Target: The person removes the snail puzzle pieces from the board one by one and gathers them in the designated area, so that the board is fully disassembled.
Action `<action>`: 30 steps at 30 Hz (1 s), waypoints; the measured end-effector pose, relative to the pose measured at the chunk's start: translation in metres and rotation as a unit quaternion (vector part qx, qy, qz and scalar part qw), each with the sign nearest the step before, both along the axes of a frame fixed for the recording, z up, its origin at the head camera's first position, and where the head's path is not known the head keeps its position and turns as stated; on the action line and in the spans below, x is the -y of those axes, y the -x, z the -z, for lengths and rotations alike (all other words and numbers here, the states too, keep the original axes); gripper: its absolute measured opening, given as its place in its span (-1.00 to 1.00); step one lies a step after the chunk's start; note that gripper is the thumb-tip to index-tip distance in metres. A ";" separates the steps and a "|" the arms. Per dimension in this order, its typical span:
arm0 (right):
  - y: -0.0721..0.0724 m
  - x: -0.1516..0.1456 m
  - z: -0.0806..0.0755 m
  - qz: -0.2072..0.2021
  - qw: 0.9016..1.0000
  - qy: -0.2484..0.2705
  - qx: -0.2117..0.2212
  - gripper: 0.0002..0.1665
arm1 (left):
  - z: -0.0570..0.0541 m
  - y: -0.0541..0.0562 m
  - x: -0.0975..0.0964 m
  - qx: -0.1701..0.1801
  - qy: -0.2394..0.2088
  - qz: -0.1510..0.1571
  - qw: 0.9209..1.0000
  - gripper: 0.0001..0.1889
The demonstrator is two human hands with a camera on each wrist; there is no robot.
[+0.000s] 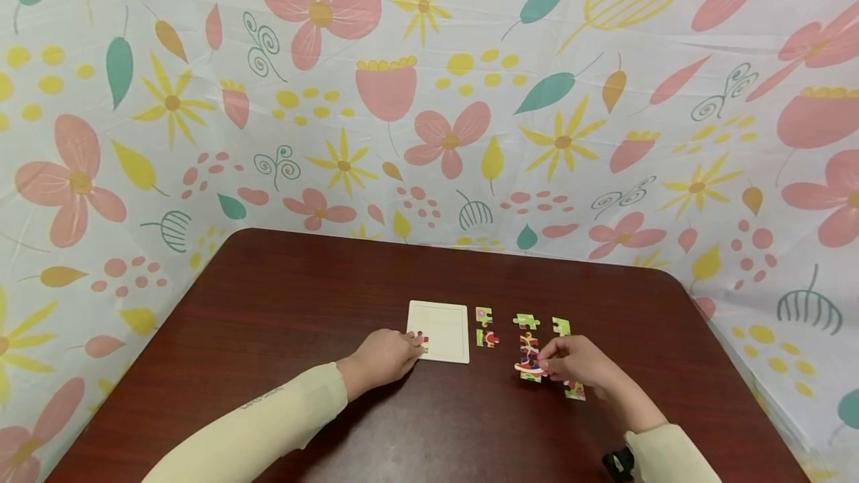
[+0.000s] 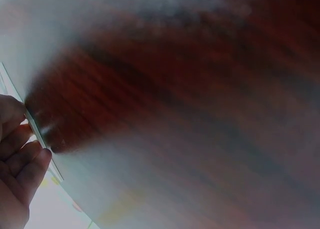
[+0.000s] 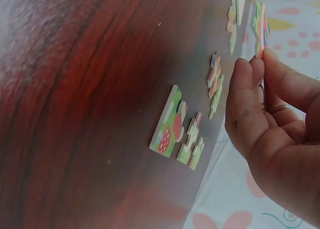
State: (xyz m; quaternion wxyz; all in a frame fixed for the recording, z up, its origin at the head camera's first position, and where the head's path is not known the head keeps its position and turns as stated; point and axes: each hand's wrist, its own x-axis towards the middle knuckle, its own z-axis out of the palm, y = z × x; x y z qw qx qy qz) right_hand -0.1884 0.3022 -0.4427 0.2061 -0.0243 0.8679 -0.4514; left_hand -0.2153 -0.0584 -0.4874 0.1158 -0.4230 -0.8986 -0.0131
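Note:
My right hand (image 1: 582, 362) pinches a jigsaw piece (image 3: 261, 29) between thumb and fingertips, raised over the table in the right wrist view. The piece is green, red, white and blue. Below and around that hand lie loose puzzle pieces; one green piece (image 1: 561, 326) is just beyond the knuckles. Flat white, the square puzzle board (image 1: 446, 326) lies to the left of the pieces. My left hand (image 1: 385, 356) rests at the board's left edge, its fingertips over a small red piece (image 1: 421, 337) in the lower left part, partly hidden by the fingers.
Between board and right hand are more pieces: a green one with a pink spot (image 1: 483, 315), a red-and-green one (image 1: 486, 338) and another green one (image 1: 526, 320). The dark wooden table (image 1: 295, 289) meets a flower-patterned cloth (image 1: 450, 95) at its back and sides.

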 end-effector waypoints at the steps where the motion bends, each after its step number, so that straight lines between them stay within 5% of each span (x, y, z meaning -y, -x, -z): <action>1: 0.000 0.000 0.000 0.000 1.000 -0.002 -0.002 -0.80 | 0.000 0.000 0.000 0.002 0.000 0.000 1.000 -0.86; 30: 0.000 -0.001 0.013 0.006 0.998 -0.069 -0.013 -0.89 | 0.000 0.000 -0.001 0.002 0.003 -0.005 1.000 -0.84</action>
